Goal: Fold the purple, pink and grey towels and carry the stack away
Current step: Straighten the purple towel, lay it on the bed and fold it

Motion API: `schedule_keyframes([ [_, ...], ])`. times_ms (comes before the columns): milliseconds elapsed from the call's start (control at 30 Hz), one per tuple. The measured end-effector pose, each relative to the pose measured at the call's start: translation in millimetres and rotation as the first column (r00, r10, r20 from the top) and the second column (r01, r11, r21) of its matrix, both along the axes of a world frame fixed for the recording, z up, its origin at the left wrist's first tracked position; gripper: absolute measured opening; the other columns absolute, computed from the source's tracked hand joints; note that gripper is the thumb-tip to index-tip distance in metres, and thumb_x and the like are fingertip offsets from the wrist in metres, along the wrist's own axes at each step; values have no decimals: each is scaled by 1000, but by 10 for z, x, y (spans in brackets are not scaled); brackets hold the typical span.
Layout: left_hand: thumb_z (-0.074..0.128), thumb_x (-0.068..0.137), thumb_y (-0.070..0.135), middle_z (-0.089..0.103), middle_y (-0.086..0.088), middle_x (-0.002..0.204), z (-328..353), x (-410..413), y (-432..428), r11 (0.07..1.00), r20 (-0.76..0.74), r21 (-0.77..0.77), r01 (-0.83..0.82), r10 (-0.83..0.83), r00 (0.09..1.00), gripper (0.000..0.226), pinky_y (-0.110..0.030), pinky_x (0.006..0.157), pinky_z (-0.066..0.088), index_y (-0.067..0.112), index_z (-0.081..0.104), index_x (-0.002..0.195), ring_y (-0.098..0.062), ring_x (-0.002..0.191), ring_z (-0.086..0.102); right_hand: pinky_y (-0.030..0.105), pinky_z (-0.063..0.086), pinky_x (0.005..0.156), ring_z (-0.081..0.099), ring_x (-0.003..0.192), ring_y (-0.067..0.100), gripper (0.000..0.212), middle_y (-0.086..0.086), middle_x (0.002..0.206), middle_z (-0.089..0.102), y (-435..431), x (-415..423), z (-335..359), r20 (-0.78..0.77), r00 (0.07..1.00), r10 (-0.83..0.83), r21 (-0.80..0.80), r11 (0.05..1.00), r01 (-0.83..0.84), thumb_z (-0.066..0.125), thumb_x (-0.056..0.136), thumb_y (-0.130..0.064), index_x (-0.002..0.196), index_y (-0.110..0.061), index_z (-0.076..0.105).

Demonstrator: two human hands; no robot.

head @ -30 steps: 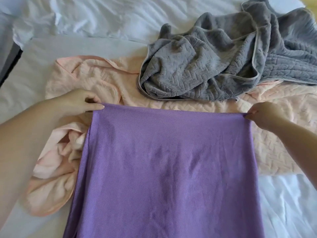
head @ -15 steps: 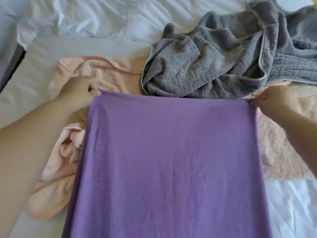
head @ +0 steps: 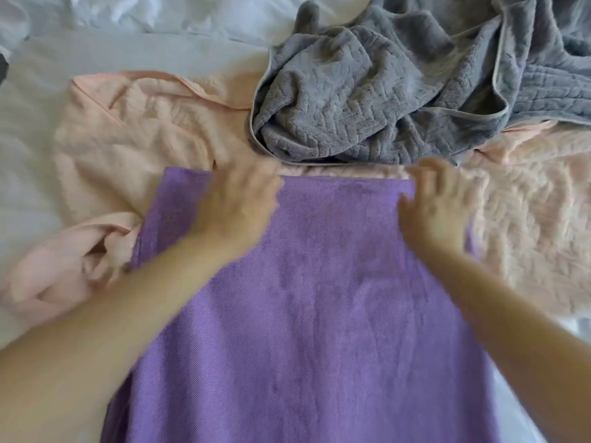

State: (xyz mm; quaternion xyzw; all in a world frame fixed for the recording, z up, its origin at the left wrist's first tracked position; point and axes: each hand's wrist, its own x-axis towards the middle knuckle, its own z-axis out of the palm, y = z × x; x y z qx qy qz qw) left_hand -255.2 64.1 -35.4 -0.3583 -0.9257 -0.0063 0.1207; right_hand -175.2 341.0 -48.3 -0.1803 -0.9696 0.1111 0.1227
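Head view: I'm seeing both hands, left hand [head: 238, 203] and right hand [head: 439, 199], lying flat with fingers released on the smooth woven purple towel [head: 303, 314].

Under your palms lies a matt purple towel [head: 303, 314] of fine twill weave, a pink towel [head: 128, 148] at 10 o'clock plush and embossed, the grey towel [head: 367, 100] at 1 fleecy, the sheet [head: 96, 49] smooth cotton-like cloth.

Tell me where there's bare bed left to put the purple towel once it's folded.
Bare white sheet lies left of the pink towel, and beyond it along the top. The middle and right are crowded: grey towel heaped on pink, purple towel spread in front.
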Motion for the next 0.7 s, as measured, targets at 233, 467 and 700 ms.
schedule_keyframes([
  [233, -6, 86, 65, -4, 13, 160, -573, 157, -159, 931, 289, -334, -148, 250, 924, 64, -53, 116, -7, 43, -6, 147, -18, 149, -2, 41, 11, 118, 17, 146, 18, 69, -6, 157, 21, -207, 259, -537, 342, 905, 254, -53, 967, -251, 15, 91, -63, 149, -27, 22],
  [467, 25, 97, 52, 23, 3, 158, -428, -273, -706, 869, 146, -327, -371, 434, 889, 57, -53, 113, 4, 30, 26, 149, -23, 146, 15, 41, -3, 119, -5, 147, 16, 73, -9, 160, 1, 631, 232, -457, 399, 913, -89, 107, 993, 50, 1, 91, -64, 152, -25, 8],
  [700, 8, 94, 51, 14, 13, 159, -641, 212, 127, 975, 319, -220, -33, 104, 942, 58, -49, 117, 0, 35, 9, 150, -14, 148, 11, 36, 2, 118, 2, 147, 12, 60, -14, 158, 14, -753, -58, -483, 306, 851, 427, -112, 904, -414, 12, 93, -53, 149, -33, 19],
])
